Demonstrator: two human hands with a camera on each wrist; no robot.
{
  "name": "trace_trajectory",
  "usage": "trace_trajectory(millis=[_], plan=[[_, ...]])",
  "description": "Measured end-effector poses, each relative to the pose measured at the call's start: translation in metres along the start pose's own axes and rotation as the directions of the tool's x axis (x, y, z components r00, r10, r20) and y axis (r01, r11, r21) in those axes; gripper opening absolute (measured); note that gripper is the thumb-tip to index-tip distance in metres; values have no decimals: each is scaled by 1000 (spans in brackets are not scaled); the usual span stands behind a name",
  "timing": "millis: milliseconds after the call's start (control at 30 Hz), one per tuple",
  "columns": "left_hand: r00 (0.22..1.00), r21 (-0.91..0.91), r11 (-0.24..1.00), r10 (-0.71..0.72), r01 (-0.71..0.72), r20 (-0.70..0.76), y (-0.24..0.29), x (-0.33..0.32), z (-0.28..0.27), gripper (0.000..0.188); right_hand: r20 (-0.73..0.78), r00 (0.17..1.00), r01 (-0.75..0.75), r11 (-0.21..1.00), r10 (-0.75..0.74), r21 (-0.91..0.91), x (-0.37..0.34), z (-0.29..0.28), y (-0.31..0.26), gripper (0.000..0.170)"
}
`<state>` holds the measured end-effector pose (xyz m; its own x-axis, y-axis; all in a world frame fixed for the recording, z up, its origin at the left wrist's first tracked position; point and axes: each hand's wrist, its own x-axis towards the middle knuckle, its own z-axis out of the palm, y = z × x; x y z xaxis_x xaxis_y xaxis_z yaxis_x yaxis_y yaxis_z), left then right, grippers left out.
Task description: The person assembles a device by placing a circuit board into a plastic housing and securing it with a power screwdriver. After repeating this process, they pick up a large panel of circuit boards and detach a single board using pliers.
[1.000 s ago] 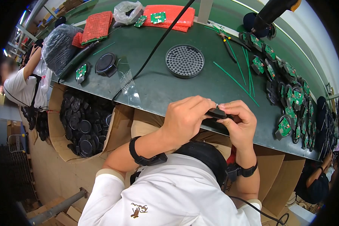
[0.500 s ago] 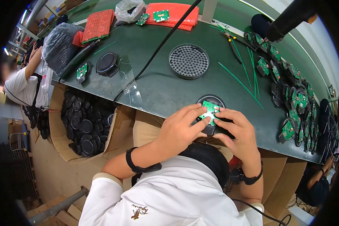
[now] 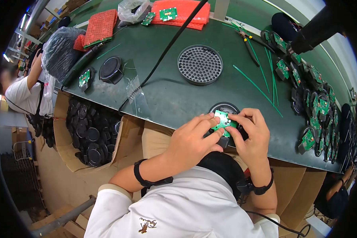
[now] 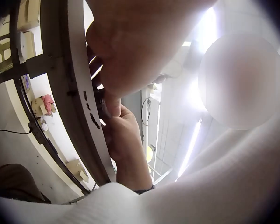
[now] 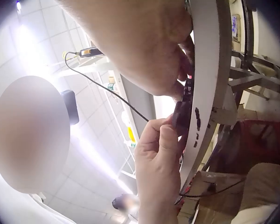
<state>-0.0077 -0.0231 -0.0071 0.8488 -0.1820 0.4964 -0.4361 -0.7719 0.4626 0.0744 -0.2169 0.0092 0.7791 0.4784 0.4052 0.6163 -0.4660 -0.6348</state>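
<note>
A green circuit board (image 3: 224,120) sits on a round black plastic housing (image 3: 225,106) at the table's near edge. My left hand (image 3: 192,139) grips the housing from the left, with fingertips on the board's left side. From the right, my right hand (image 3: 252,129) pinches the board's edge between thumb and forefinger. In the right wrist view the dark housing (image 5: 182,116) shows edge-on between the left hand (image 5: 156,161) and the right hand (image 5: 154,56). Fingers cover much of the housing's sides.
A round perforated black tray (image 3: 200,64) stands behind the hands, with green sticks (image 3: 258,91) and pliers (image 3: 248,47) to its right. Housings with boards (image 3: 317,107) crowd the right side. A dark cable (image 3: 166,51) crosses the table. A carton of black parts (image 3: 123,139) stands lower left.
The black part, held edge-on a second ago, was turned so its green board faces up. Since then the right thumb has moved onto the board's edge, and both hands have stayed around the housing.
</note>
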Motion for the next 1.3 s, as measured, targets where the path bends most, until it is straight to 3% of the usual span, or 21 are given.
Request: trace_trajectory(millis=[367,433,767,933,1300], plan=[[994,-88,991,-105,104,-10,-2,-2,0,60,22,1000,12,999,-13,43,4,-2,9,35],[999,-58,997,-44,43,-12,-4,-3,-1,61,15,1000,-6,998,5,61,4,-2,8,35],[999,-134,990,-38,35,-20,-11,-5,0,61,1,1000,-16,997,16,81,3,-1,8,32],[996,-47,998,47,-51,-77,-15,-8,6,61,10,1000,-23,997,23,78,5,-3,8,31],[997,-3,999,49,-49,-59,-11,-7,7,55,11,998,-56,993,55,103,6,-3,8,28]])
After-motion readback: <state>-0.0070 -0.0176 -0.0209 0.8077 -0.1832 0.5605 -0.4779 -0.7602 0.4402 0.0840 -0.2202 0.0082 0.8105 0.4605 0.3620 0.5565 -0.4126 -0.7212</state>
